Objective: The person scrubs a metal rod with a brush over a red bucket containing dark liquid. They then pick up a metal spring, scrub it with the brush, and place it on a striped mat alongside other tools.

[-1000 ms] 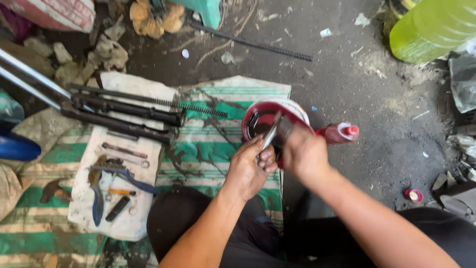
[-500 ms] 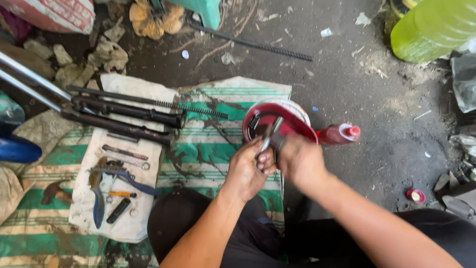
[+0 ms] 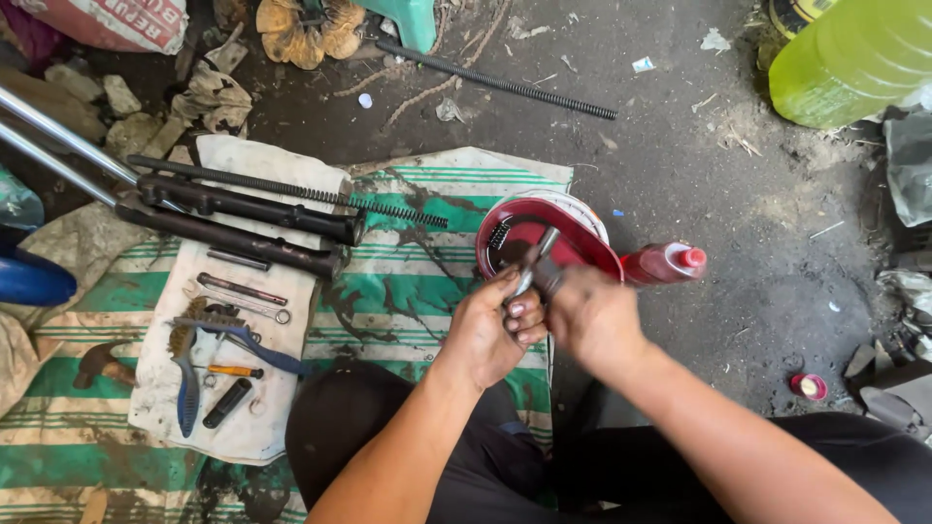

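My left hand [image 3: 488, 330] grips a short shiny metal rod [image 3: 538, 254] that points up and away over a red bowl [image 3: 582, 245]. My right hand [image 3: 589, 312] is closed around the same rod just beside the left, its fingers dark with grease. The bowl sits on the edge of a green-striped mat [image 3: 398, 291] and holds dark liquid and a small spring. A red bottle [image 3: 665, 262] with a red cap lies on the ground right of the bowl, close to my right hand.
Two dark fork tubes [image 3: 243, 223] and a long spring [image 3: 291, 192] lie on a white cloth [image 3: 233, 408] with pliers [image 3: 184, 378], a hammer [image 3: 97, 364] and small tools. Another spring [image 3: 495, 82] lies on the dirt floor. A green bottle [image 3: 845, 58] stands top right; a red cap [image 3: 808, 386] lies at right.
Both hands stay on the rod over the bowl; the right hand has shifted slightly down the rod. The view has tilted a little.
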